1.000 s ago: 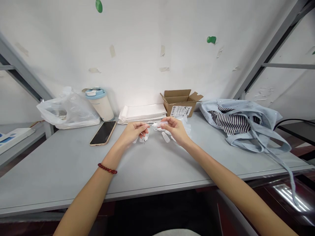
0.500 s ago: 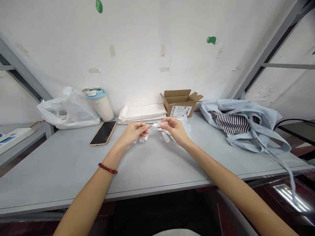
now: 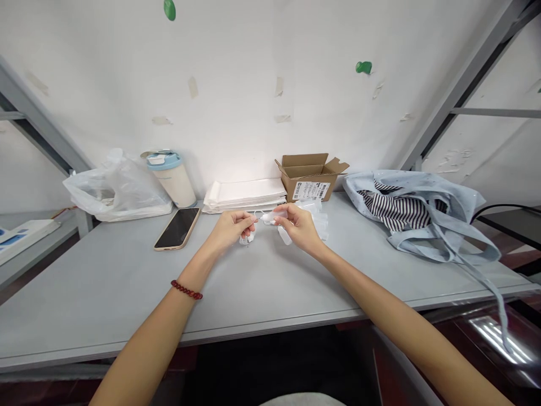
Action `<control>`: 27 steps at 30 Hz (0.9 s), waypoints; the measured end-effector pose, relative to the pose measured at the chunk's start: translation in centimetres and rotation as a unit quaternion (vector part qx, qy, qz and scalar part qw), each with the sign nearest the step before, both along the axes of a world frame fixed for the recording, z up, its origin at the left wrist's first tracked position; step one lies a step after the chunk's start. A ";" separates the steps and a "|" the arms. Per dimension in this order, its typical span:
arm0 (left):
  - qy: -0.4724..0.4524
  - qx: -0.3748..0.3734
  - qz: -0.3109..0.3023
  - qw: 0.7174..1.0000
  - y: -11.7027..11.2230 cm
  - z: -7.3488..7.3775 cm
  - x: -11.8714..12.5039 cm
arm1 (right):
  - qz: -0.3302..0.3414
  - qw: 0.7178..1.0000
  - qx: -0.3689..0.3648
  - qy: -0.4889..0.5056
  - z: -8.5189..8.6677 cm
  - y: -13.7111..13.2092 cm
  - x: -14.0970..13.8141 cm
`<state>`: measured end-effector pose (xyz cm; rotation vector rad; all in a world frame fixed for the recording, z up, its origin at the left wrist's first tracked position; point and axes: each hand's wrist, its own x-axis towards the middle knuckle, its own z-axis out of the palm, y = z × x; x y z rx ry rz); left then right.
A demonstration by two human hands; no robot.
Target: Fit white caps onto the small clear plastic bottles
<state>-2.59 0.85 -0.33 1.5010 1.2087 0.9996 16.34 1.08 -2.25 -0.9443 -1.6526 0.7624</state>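
Over the middle of the table, my right hand (image 3: 302, 228) pinches a small translucent white tube (image 3: 267, 216) that narrows at its left end. A thin white cord (image 3: 255, 210) loops from that end toward my left hand (image 3: 230, 230), whose thumb and forefinger are pressed together on it. Several similar clear tubes (image 3: 322, 224) lie behind and to the right of my right hand, partly covered by it. Below my left fingertips sits a small bunch of white cord pieces (image 3: 245, 240), too small to make out fully.
A phone (image 3: 177, 229), a lidded cup (image 3: 176, 183) and a plastic bag (image 3: 120, 192) stand on the left. Behind my hands are a stack of white paper sleeves (image 3: 245, 193) and an open cardboard box (image 3: 310, 179). On the right lies a blue cloth bag (image 3: 456, 194).
My hands stay nearly in place, with small finger movements. The thin cord loop between them shows more clearly now.
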 end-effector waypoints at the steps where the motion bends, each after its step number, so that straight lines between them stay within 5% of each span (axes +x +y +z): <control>1: -0.001 -0.001 0.000 1.000 -0.1 0.0 0.1 | -0.002 1.000 0.004 -0.003 0.0 0.0 0.0; 27: -0.010 0.026 -0.010 1.000 -0.5 0.3 0.6 | -0.007 1.000 -0.006 -0.030 -0.8 -0.5 -0.6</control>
